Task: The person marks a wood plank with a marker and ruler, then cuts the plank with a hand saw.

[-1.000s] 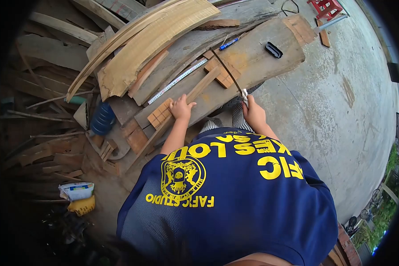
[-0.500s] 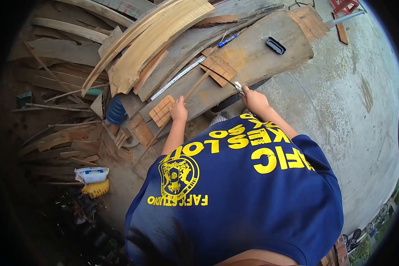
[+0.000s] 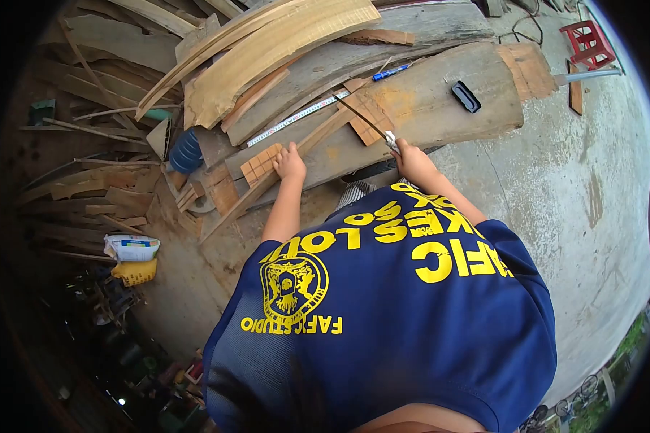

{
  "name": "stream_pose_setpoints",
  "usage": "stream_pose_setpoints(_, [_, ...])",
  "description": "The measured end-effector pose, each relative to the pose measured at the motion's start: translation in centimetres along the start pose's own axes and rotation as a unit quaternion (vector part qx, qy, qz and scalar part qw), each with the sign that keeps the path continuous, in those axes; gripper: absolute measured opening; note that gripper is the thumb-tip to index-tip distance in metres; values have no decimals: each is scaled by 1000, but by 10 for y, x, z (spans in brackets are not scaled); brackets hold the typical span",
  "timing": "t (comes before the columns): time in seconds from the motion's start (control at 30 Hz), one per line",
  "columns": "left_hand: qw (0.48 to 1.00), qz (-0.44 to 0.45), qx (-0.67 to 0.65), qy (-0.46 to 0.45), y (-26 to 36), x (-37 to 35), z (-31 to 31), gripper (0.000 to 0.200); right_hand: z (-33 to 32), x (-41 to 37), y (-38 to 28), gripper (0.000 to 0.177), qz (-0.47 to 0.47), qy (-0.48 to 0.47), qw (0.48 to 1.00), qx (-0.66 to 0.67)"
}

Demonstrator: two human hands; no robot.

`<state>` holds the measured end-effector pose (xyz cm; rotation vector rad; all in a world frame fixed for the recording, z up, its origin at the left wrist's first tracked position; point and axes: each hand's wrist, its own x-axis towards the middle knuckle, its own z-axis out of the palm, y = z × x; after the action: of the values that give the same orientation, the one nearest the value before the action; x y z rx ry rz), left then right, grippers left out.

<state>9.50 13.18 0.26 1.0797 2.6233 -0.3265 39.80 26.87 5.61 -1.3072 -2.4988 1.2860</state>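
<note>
My left hand (image 3: 289, 163) is closed on a long thin wooden strip (image 3: 323, 131), which runs diagonally from the reddish block on the plank down to the lower left. A small scored wood block (image 3: 261, 164) lies beside that hand. My right hand (image 3: 414, 162) grips a dark thin rod (image 3: 360, 115) by its white-wrapped end (image 3: 391, 141). The rod's far tip meets the upper end of the strip, above a larger scored block (image 3: 372, 117). A white measuring tape (image 3: 296, 120) lies along the plank behind the strip.
A blue marker (image 3: 391, 72) and a black tray (image 3: 466, 97) rest on the wide plank (image 3: 440, 101). Curved boards (image 3: 267, 68) are stacked behind. A blue container (image 3: 185, 151) stands at left, with wood scraps around it. A red stool (image 3: 588, 45) is at the upper right.
The wooden strip has turned in my left hand, so its broader face now shows. The view has shifted slightly, bringing more of the red stool into sight.
</note>
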Motion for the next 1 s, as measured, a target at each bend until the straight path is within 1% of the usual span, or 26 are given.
stream_pose_setpoints(0.03, [1000, -2, -4, -1, 1, 2, 0, 35, 0, 1, 1, 24, 12, -24, 1000, -16])
stream_pose_setpoints(0.07, [1000, -9, -8, -20, 2, 5, 0, 36, 0, 3, 1, 24, 17, -37, 999, -23])
stream_pose_setpoints(0.1, [999, -18, -13, -39, 2, 7, 0, 37, 0, 5, 0, 24, 15, -39, 999, -27])
stream_pose_setpoints(0.23, [999, -11, -16, -47, -3, 10, 2, 42, -4, 9, -16, 23, 13, -49, 998, -37])
stream_pose_setpoints(0.3, [996, 31, -58, -60, -13, 13, 8, 51, -3, 11, -23, 23, 10, -48, 998, -45])
stream_pose_setpoints(0.33, [996, 29, -62, -61, -13, 10, 3, 51, -1, 12, -26, 22, 8, -50, 998, -47])
stream_pose_setpoints(0.4, [989, 20, -109, -98, -14, 6, -8, 62, 0, 13, -34, 22, 6, -51, 997, -53])
stream_pose_setpoints(0.47, [986, 21, -117, -114, -18, 12, -5, 64, -2, 15, -47, 22, 46, -59, 995, -66])
stream_pose_setpoints(0.53, [984, 22, -124, -129, -22, 17, 1, 66, 1, 19, -52, 23, 58, -58, 994, -74])
stream_pose_setpoints(0.6, [979, 46, -140, -139, -28, 20, 10, 66, 3, 21, -58, 23, 73, -57, 992, -82])
stream_pose_setpoints(0.7, [975, 52, -159, -143, -25, 14, 1, 69, 2, 22, -64, 24, 89, -38, 992, -76])
stream_pose_setpoints(0.73, [975, 54, -160, -144, -26, 12, 2, 69, 2, 22, -65, 24, 96, -41, 991, -78])
stream_pose_setpoints(0.8, [983, 74, -114, -126, -26, 8, 5, 73, -1, 21, -69, 24, 106, -43, 990, -83])
stream_pose_setpoints(0.9, [987, 81, -83, -115, -24, 2, 12, 74, -4, 18, -80, 25, 120, -53, 988, -80])
stream_pose_setpoints(1.0, [986, 87, -76, -118, -25, 4, 16, 74, -3, 17, -82, 26, 145, -79, 982, -92])
